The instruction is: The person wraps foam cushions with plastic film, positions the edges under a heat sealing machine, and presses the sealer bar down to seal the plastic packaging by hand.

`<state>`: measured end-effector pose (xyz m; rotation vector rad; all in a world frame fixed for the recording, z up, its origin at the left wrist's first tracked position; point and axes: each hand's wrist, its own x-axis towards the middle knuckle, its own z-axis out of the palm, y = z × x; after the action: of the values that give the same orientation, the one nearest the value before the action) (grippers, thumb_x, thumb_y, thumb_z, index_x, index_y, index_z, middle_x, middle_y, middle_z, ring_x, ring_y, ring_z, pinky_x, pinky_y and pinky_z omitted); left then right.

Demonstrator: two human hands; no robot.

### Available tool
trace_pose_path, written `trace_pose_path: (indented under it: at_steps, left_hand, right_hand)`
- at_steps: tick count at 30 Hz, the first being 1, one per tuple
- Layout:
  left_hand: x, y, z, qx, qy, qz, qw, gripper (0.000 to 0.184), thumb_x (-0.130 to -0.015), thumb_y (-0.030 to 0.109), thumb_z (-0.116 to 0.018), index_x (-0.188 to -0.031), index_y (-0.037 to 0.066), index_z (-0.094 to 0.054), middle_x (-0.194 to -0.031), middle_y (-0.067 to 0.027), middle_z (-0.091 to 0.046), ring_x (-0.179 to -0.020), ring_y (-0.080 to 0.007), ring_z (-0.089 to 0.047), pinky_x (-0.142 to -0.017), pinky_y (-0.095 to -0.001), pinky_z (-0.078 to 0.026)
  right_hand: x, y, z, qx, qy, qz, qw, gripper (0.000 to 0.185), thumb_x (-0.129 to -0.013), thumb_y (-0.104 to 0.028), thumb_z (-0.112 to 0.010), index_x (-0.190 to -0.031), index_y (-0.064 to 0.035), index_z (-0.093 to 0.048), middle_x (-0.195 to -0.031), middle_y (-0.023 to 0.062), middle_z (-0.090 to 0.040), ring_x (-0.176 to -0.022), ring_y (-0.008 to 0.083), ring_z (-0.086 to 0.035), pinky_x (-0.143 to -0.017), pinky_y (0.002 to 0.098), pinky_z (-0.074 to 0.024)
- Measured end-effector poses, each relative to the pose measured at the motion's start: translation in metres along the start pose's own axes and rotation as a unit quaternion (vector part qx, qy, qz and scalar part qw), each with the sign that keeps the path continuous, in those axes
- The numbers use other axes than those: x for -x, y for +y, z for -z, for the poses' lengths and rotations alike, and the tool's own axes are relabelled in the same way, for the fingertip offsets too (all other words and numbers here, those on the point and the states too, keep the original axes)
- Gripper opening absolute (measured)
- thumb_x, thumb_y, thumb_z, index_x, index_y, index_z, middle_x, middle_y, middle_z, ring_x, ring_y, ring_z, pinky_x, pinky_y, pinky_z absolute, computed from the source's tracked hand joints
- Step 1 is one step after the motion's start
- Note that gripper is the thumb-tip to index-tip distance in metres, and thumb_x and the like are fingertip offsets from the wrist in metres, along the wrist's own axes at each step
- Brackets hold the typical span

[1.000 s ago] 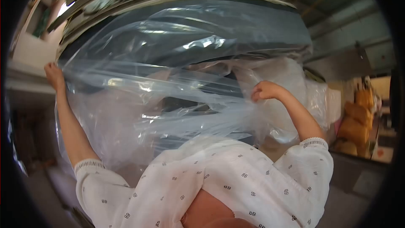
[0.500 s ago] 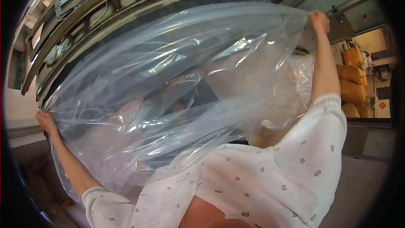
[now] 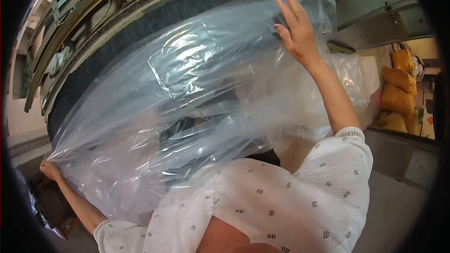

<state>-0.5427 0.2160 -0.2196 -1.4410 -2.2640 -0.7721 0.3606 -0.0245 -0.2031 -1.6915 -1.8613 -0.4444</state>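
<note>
A large clear plastic sheet [image 3: 187,61] stretches in wrinkled folds across the dark work surface [image 3: 89,89] in front of me. At the far left my left hand [image 3: 49,170] is closed on the sheet's edge, pulling creases toward it. My right hand [image 3: 297,30] lies over the sheet's upper right part, fingers spread, gripping nothing. Whether the palm presses on the plastic is hard to tell. Beyond that hand, the sheet's loose right end curls up near the grey metal panel.
A long metal machine frame [image 3: 112,0] with rails runs along the far side of the work surface. Grey metal cabinets [image 3: 375,9] stand at the upper right. Stacked yellow-orange sacks [image 3: 397,86] sit at the right. More bunched plastic [image 3: 358,77] lies near them.
My right hand has let go of the sheet's right edge, moved left and opened over the plastic. My left hand has moved lower, still holding its edge. The sheet has settled flatter.
</note>
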Motion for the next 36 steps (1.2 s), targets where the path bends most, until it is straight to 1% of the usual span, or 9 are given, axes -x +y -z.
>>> trace_pose_path:
  at_steps: [4, 11, 14, 18, 26, 29, 31, 33, 36]
  left_hand:
    - [-0.015, -0.020, 0.024, 0.040, -0.007, 0.004, 0.999, 0.040, -0.087, 0.027, -0.040, -0.099, -0.006, -0.058, -0.101, -0.0232, -0.059, -0.096, -0.0355, -0.056, -0.084, -0.0388, -0.042]
    - [0.008, -0.035, 0.068, 0.086, 0.107, -0.021, 0.990, 0.034, -0.087, 0.026, -0.048, -0.094, -0.006, -0.057, -0.089, -0.0152, -0.060, -0.081, -0.0273, -0.057, -0.077, -0.0338, -0.044]
    - [-0.019, -0.108, 0.084, 0.283, -0.035, 0.131, 0.949, 0.033, -0.089, 0.026, -0.049, -0.101, -0.004, -0.057, -0.092, -0.0116, -0.060, -0.080, -0.0206, -0.057, -0.075, -0.0299, -0.046]
    - [0.044, -0.069, 0.154, 0.301, 0.022, 0.126, 0.945, 0.031, -0.091, 0.022, -0.049, -0.107, -0.004, -0.054, -0.099, -0.0091, -0.059, -0.089, -0.0160, -0.055, -0.078, -0.0262, -0.045]
    - [0.122, -0.129, 0.208, 0.498, -0.082, 0.195, 0.841, 0.028, -0.092, 0.020, -0.050, -0.109, -0.001, -0.051, -0.107, -0.0107, -0.057, -0.095, -0.0192, -0.056, -0.084, -0.0312, -0.046]
    - [0.147, -0.170, 0.190, 0.532, -0.095, 0.183, 0.821, 0.028, -0.092, 0.021, -0.051, -0.109, -0.001, -0.051, -0.104, -0.0099, -0.057, -0.097, -0.0186, -0.055, -0.085, -0.0317, -0.046]
    - [0.167, -0.117, 0.186, 0.478, -0.051, 0.238, 0.844, 0.026, -0.091, 0.019, -0.051, -0.108, 0.000, -0.052, -0.103, -0.0099, -0.058, -0.098, -0.0190, -0.054, -0.086, -0.0322, -0.046]
    - [0.130, -0.152, 0.145, 0.453, -0.033, 0.207, 0.867, 0.023, -0.090, 0.015, -0.050, -0.107, 0.000, -0.054, -0.103, -0.0103, -0.058, -0.097, -0.0197, -0.055, -0.086, -0.0325, -0.046]
    - [0.089, -0.098, 0.113, 0.510, 0.050, 0.213, 0.831, 0.024, -0.085, 0.014, -0.057, -0.107, 0.003, -0.056, -0.100, -0.0084, -0.059, -0.089, -0.0179, -0.056, -0.078, -0.0307, -0.048]
  right_hand:
    - [0.004, -0.026, 0.000, -0.090, -0.123, 0.063, 0.986, 0.033, -0.087, -0.022, -0.049, -0.114, -0.0034, -0.054, -0.124, 0.0127, -0.050, -0.116, 0.0301, -0.043, -0.098, 0.0389, -0.0333]
    - [-0.022, -0.040, -0.019, -0.045, -0.104, 0.003, 0.994, 0.034, -0.086, -0.021, -0.050, -0.117, -0.0057, -0.053, -0.122, 0.0075, -0.052, -0.099, 0.0271, -0.049, -0.083, 0.0369, -0.0426]
    - [-0.013, -0.045, -0.022, 0.024, -0.100, 0.040, 0.994, 0.036, -0.086, -0.024, -0.051, -0.117, -0.0062, -0.053, -0.117, 0.0052, -0.054, -0.088, 0.0261, -0.049, -0.077, 0.0351, -0.0435]
    - [-0.014, -0.050, -0.022, 0.016, -0.047, 0.046, 0.998, 0.026, -0.082, -0.027, -0.056, -0.098, -0.0070, -0.061, -0.093, 0.0033, -0.057, -0.080, 0.0241, -0.051, -0.068, 0.0366, -0.0448]
    - [-0.043, -0.012, -0.045, -0.005, -0.032, 0.059, 0.998, 0.013, -0.078, -0.021, -0.061, -0.083, -0.0088, -0.062, -0.068, 0.0049, -0.050, -0.067, 0.0196, -0.049, -0.059, 0.0307, -0.0410]
    - [-0.055, 0.003, -0.052, -0.195, -0.158, -0.149, 0.957, 0.017, -0.075, -0.023, -0.064, -0.079, -0.0072, -0.059, -0.067, 0.0053, -0.051, -0.067, 0.0208, -0.053, -0.062, 0.0322, -0.0424]
    - [-0.065, 0.015, -0.053, -0.239, -0.268, -0.132, 0.924, 0.016, -0.075, -0.020, -0.064, -0.084, -0.0080, -0.058, -0.072, 0.0006, -0.054, -0.069, 0.0129, -0.053, -0.065, 0.0279, -0.0423]
    - [-0.078, 0.034, -0.059, -0.318, -0.345, -0.080, 0.879, 0.016, -0.077, -0.019, -0.064, -0.089, -0.0092, -0.059, -0.077, -0.0014, -0.057, -0.073, 0.0096, -0.053, -0.068, 0.0261, -0.0431]
    - [-0.121, 0.049, -0.011, -0.382, -0.133, -0.093, 0.910, 0.020, -0.083, -0.023, -0.061, -0.097, -0.0086, -0.062, -0.094, -0.0013, -0.059, -0.093, 0.0077, -0.051, -0.084, 0.0211, -0.0383]
